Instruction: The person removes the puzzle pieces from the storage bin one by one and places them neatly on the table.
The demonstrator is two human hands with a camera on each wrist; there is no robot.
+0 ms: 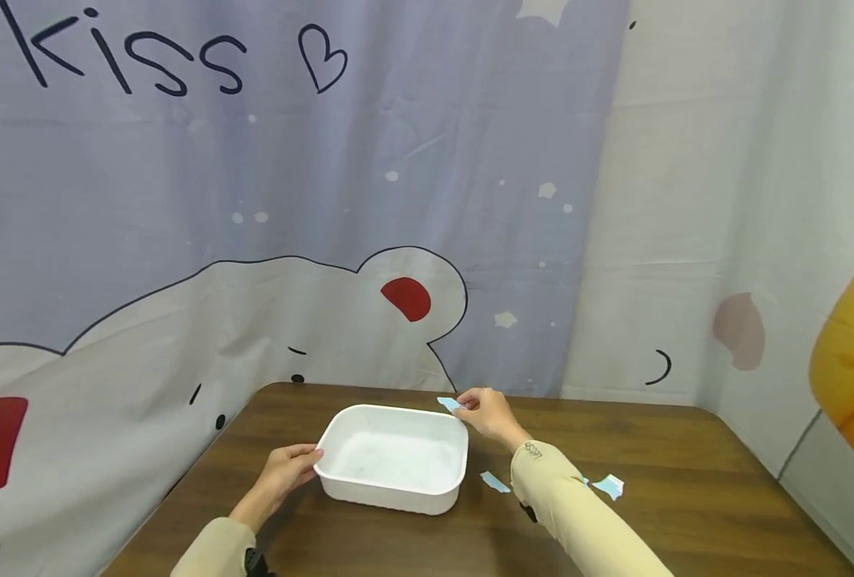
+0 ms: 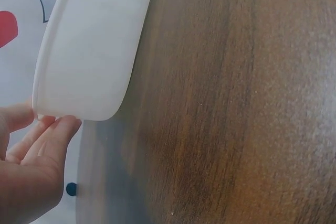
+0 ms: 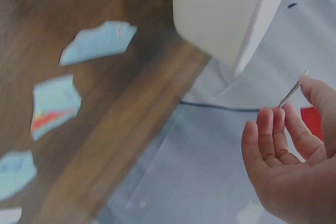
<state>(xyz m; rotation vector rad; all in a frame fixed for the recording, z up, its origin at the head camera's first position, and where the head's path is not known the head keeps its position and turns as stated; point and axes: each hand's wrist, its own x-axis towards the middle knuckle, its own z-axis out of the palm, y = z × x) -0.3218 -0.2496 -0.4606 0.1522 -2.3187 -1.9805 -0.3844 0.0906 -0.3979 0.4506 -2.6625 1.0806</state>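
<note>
A white plastic basin (image 1: 380,495) sits on the wooden table, and nothing shows inside it. At its left end my left hand (image 1: 283,473) holds the rim, thumb and fingers on either side of the edge in the left wrist view. My right hand (image 1: 490,418) pinches a torn light-blue scrap of paper (image 1: 447,403) just beyond the basin's far right corner. In the right wrist view that scrap (image 3: 293,92) appears edge-on between thumb and fingertips. Another paper scrap (image 1: 495,482) lies right of the basin.
More torn scraps (image 1: 610,486) lie farther right on the table (image 1: 686,521), partly hidden by my right sleeve. The right wrist view shows several, one scrap (image 3: 55,104) with a red-orange mark. Behind the table hangs a printed curtain (image 1: 506,240).
</note>
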